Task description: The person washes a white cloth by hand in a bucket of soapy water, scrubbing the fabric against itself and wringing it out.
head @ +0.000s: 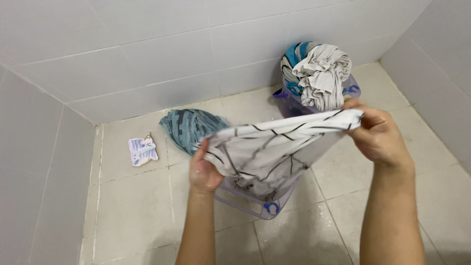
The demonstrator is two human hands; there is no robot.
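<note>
Head view: the fingers of the right hand are closed in a pinch on the upper right corner of a white cloth with thin dark lines, thumb below and fingers folded over the hem. The fingers of the left hand are curled shut around the cloth's lower left edge, with the fabric bunched in the grip. Between the two hands the cloth is held stretched and tilted, higher on the right, above a clear plastic basin with blue handles that is seen on the tiled floor directly beneath it. Behind the cloth, a second basin is piled with a grey and blue heap of laundry. A blue-grey patterned garment is laid on the floor to the left, and a small printed sachet is seen beside it, near the white tiled wall.
</note>
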